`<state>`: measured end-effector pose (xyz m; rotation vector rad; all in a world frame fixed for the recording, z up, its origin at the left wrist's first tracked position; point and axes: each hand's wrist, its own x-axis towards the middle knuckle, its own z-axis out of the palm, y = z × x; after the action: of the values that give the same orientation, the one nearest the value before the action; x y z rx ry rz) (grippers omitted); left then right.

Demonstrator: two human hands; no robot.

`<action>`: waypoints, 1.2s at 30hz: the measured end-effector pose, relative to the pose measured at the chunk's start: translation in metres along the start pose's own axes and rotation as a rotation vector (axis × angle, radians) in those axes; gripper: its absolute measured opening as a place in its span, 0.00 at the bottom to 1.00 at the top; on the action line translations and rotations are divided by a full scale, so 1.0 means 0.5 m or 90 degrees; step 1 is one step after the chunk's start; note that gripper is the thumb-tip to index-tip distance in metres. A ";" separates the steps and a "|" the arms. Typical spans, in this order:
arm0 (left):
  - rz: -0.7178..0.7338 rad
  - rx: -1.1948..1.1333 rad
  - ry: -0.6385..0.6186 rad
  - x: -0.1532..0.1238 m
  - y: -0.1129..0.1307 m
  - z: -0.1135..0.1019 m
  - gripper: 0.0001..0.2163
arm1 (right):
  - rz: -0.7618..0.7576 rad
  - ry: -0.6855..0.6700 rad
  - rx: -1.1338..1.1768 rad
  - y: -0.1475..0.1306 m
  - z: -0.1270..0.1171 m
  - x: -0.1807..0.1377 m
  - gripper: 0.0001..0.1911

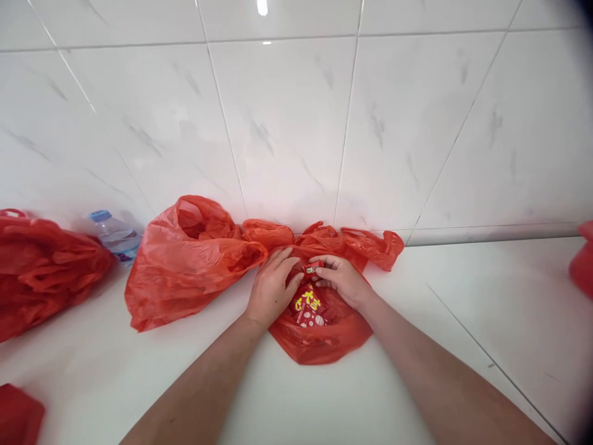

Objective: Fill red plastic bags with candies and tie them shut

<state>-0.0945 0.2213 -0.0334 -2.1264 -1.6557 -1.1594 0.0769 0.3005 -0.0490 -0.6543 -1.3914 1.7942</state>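
Note:
A red plastic bag (pixel 319 346) lies spread on the white surface with its mouth facing up. Inside it are red packets (pixel 309 300) with yellow characters and a red piece with white dots (pixel 311 319). My right hand (pixel 343 281) reaches over the bag and pinches a small red wrapped piece, perhaps a candy (pixel 312 268), between thumb and fingers. At the bag's left side, my left hand (pixel 273 290) rests on the rim with fingers stretched and thumb apart. Its fingertips are close to the wrapped piece, and it grips nothing that I can see.
To the left stands a larger red plastic bag (pixel 180 272). Beyond it are a clear bottle with a blue cap (pixel 115 235) and another red bag pile (pixel 46 272). Red objects show at the lower left (pixel 18 414) and right edge (pixel 582 262). A tiled wall (pixel 287 123) rises behind.

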 end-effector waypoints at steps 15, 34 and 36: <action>-0.012 -0.050 -0.062 -0.001 0.009 -0.006 0.15 | -0.020 -0.052 -0.044 -0.011 0.001 0.004 0.09; -0.049 -0.107 -0.075 -0.005 -0.001 0.006 0.13 | -0.019 -0.021 -0.091 -0.011 0.003 0.005 0.11; -0.051 -0.108 -0.083 -0.005 -0.001 0.008 0.15 | -0.021 -0.023 -0.088 -0.009 0.001 0.006 0.11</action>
<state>-0.0932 0.2220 -0.0379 -2.3028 -1.7709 -1.2501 0.0760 0.3031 -0.0447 -0.6711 -1.5525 1.7024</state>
